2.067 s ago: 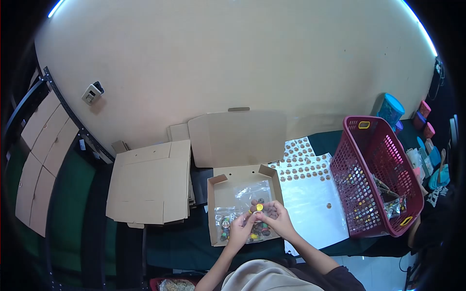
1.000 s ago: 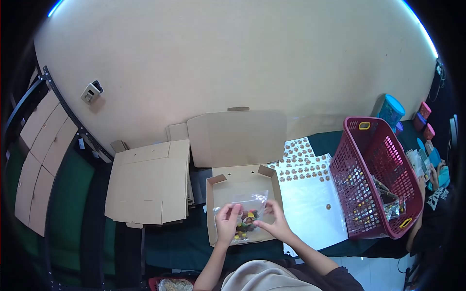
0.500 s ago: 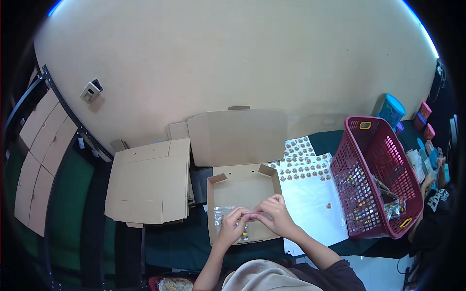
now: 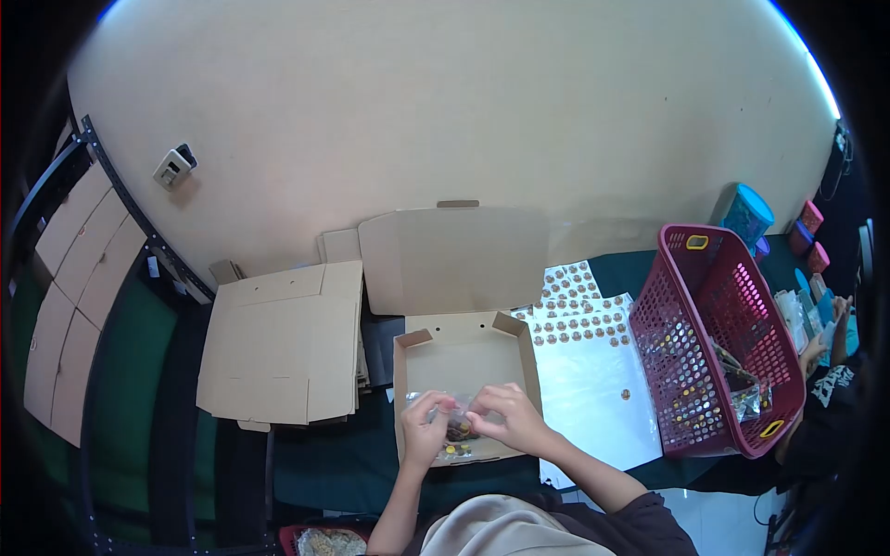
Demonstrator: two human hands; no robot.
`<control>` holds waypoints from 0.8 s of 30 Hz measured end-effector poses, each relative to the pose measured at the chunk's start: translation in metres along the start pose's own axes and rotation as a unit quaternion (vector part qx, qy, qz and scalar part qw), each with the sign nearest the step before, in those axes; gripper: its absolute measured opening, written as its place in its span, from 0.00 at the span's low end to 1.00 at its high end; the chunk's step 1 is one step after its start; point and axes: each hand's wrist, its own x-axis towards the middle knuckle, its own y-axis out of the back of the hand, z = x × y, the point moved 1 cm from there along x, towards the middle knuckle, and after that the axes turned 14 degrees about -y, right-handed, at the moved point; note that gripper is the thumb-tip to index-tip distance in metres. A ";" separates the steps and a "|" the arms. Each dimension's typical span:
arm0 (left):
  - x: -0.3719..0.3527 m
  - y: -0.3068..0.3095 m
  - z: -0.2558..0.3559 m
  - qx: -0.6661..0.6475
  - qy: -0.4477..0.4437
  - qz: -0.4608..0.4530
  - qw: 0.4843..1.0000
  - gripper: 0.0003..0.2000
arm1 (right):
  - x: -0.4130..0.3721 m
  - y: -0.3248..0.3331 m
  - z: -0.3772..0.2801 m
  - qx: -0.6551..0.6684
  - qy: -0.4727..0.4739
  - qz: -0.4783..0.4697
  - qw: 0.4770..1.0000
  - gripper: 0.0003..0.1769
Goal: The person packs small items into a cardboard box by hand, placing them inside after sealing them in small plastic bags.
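Observation:
In the head view, an open cardboard box stands in front of me with its lid raised against the wall. Over its near part, a small clear plastic bag with dark contents hangs between my hands. My left hand pinches one side of it, and my right hand pinches the other near the top edge. Below, inside the box, lies another clear bag with small yellow and dark pieces, partly covered by my hands.
Flat cardboard boxes are stacked to the left. On the right lie sticker sheets with round stickers, beside a maroon plastic basket holding bagged items. A co-worker's hand shows at far right. Blue tub stands behind.
My hands, pressed together before, have moved a little apart, and the bag with dark contents now shows between them.

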 end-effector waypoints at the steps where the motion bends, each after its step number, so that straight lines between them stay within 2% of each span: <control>1: 0.002 0.003 -0.001 0.016 0.000 0.020 1.000 0.10 | -0.001 -0.001 -0.001 0.000 0.000 0.000 1.000 0.06; 4: 0.008 0.008 0.000 0.049 -0.023 0.051 0.997 0.11 | -0.001 -0.001 -0.003 0.005 -0.008 -0.021 1.000 0.07; 7: 0.010 0.013 -0.001 0.039 -0.001 0.121 0.992 0.12 | -0.003 0.000 -0.006 0.015 0.000 -0.026 1.000 0.07; 9: 0.011 0.015 -0.004 0.043 -0.004 0.129 0.991 0.12 | -0.006 -0.003 -0.007 0.099 -0.040 -0.046 0.993 0.06; 12: 0.013 0.019 -0.012 0.076 -0.048 0.134 0.987 0.12 | -0.011 -0.004 -0.006 0.121 -0.056 -0.056 0.990 0.06; 14: 0.016 0.030 -0.018 -0.084 0.052 0.284 0.954 0.11 | -0.021 -0.005 0.002 0.161 -0.050 -0.063 0.984 0.07; 15: 0.020 0.052 -0.027 -0.096 0.065 0.297 0.948 0.10 | -0.025 -0.005 0.008 0.200 -0.044 -0.070 0.976 0.08; 16: 0.023 0.067 -0.028 -0.018 0.015 0.314 0.949 0.10 | -0.027 -0.005 0.019 0.201 -0.043 -0.070 0.976 0.08; 19: 0.014 0.070 -0.018 -0.030 -0.012 0.227 0.973 0.11 | -0.026 -0.002 0.042 0.189 -0.140 0.001 0.972 0.09; 21: 0.004 0.046 -0.007 -0.038 -0.010 0.117 0.992 0.10 | -0.020 0.001 0.039 0.183 -0.132 0.019 0.974 0.10; 23: -0.003 0.018 -0.001 0.021 -0.094 -0.021 0.995 0.12 | -0.015 0.000 0.028 0.190 -0.107 0.026 0.976 0.10; 24: -0.001 0.004 0.015 0.023 -0.097 -0.047 0.994 0.14 | -0.014 -0.002 0.019 0.191 -0.106 0.026 0.976 0.10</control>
